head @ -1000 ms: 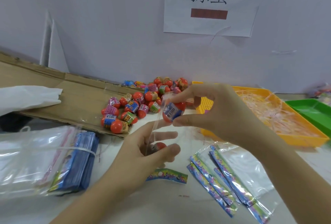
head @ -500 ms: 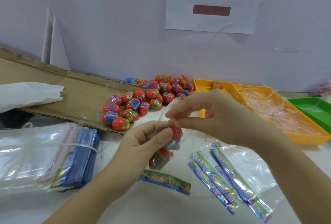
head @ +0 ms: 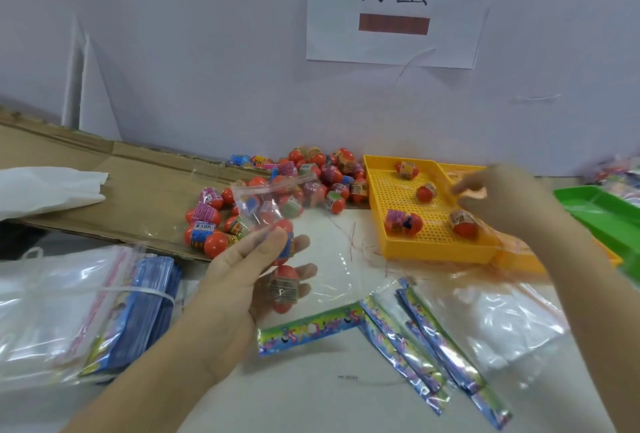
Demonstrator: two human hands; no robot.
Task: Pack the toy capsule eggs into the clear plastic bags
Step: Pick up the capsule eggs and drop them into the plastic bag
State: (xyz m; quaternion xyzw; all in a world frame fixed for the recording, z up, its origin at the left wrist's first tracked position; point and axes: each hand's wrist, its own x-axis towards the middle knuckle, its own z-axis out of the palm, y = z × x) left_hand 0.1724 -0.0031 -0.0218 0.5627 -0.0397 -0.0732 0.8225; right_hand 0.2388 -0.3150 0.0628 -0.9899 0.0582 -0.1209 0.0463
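My left hand (head: 235, 280) grips a clear plastic bag (head: 273, 200) with its zip top standing upward. Two red capsule eggs (head: 284, 285) lie inside it, against my fingers. A pile of loose capsule eggs (head: 311, 173) lies behind, partly on the cardboard. My right hand (head: 512, 204), blurred, hovers over the right edge of the yellow perforated tray (head: 433, 249). Its fingers are stretched left and hold nothing that I can see. Several eggs lie in that tray, one of them (head: 464, 223) just below my fingers.
Flat cardboard (head: 138, 190) and a white bag (head: 45, 186) lie at the left. A banded stack of bags with blue cards (head: 69, 311) sits front left. Bags with colourful header cards (head: 415, 339) lie front centre. A green tray (head: 606, 211) stands at the right.
My right hand dropped an egg into the bag, let go and swung right over the yellow tray. The left hand keeps the bag, which holds two eggs now.
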